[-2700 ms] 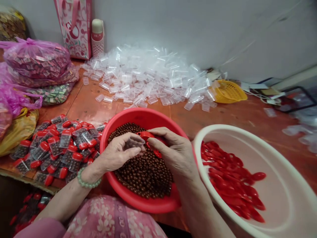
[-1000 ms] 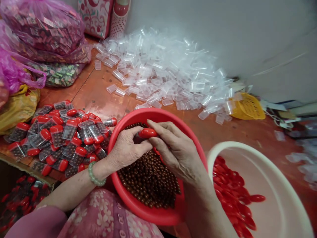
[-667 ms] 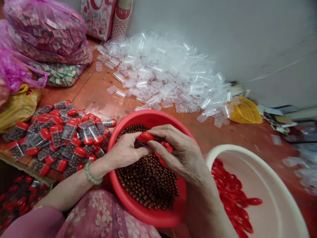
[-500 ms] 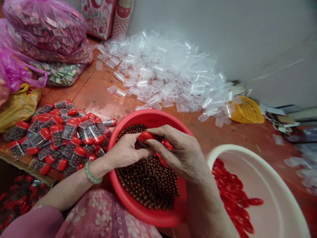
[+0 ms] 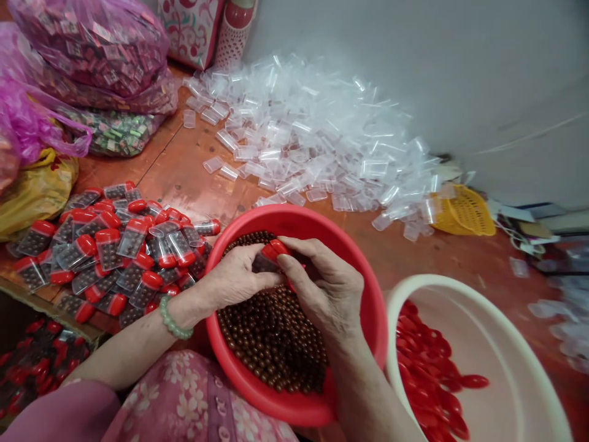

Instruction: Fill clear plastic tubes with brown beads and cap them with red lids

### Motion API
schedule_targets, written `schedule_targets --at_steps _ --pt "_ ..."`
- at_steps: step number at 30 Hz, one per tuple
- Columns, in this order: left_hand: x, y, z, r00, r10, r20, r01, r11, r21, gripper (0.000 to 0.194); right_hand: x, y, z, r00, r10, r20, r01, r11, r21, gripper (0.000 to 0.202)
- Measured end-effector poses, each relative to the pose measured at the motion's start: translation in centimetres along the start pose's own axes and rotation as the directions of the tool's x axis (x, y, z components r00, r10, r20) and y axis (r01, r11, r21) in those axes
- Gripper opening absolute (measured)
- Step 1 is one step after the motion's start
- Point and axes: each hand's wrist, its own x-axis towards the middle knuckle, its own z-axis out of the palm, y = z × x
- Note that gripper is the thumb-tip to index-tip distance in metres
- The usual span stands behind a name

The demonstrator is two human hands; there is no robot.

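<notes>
My left hand (image 5: 230, 282) grips a small clear plastic container (image 5: 264, 261) with dark contents, held upper right of the wrist. The thumb and fingers of my right hand (image 5: 329, 288) are closed on a red cap (image 5: 278, 247) at the container's end. More red shows under the right fingers, partly hidden, looking like further caps in the palm. Both hands are over a red basin (image 5: 375, 319) holding many shiny brown balls (image 5: 271, 350). To the right, a cream tub (image 5: 501, 344) contains loose red caps (image 5: 423, 350).
Left of the basin lies a pile of red-capped, ball-filled containers (image 5: 131, 239). Clear empty containers (image 5: 313, 135) are heaped against the wall, beside a yellow basket (image 5: 467, 212). Purple bags (image 5: 105, 55) stand at the back left. More capped containers (image 5: 39, 362) lie below the table edge.
My right hand has shifted slightly left and turned, showing more of the cap and container. The view has moved slightly, and more of the basin's right rim shows.
</notes>
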Motion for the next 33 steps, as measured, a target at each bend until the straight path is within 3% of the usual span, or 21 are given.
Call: schedule_targets --at_steps 5,10,16,22,27,30,33 --pt "0.2 -0.1 -0.1 1.000 -0.009 0.015 0.008 0.997 0.073 0.021 -0.1 0.2 -0.5 1.000 0.011 0.012 -0.011 1.000 -0.029 0.016" --pt "0.6 -0.6 -0.4 0.999 -0.005 0.039 -0.003 0.977 0.213 0.013 0.1 0.0 -1.1 0.988 -0.074 0.136 0.092 0.987 -0.133 0.013" --pt "0.6 -1.5 -0.7 0.998 0.010 0.068 -0.031 0.945 0.326 0.016 -0.4 0.0 -0.9 0.975 -0.183 0.129 0.204 0.961 -0.185 0.021" --pt "0.4 -1.1 -0.6 0.989 0.012 0.145 -0.075 0.896 0.439 0.017 -0.6 0.4 -1.7 0.987 0.048 0.151 -0.065 0.991 0.114 0.009" --pt "0.8 -1.0 -0.6 0.991 -0.016 0.135 -0.025 0.956 0.293 0.016 -0.8 -0.2 -1.0 0.995 0.028 0.099 -0.029 1.000 0.007 0.012" --pt "0.9 -1.1 -0.7 0.990 -0.052 0.131 0.026 0.981 0.192 0.015 -1.0 -0.2 -0.4 0.996 -0.090 0.013 0.091 0.991 -0.095 0.019" --pt "0.9 -0.8 -0.7 0.989 -0.087 0.123 0.081 0.995 0.057 0.010 -1.1 0.2 -0.2 0.974 -0.219 0.052 0.225 0.955 -0.192 0.029"
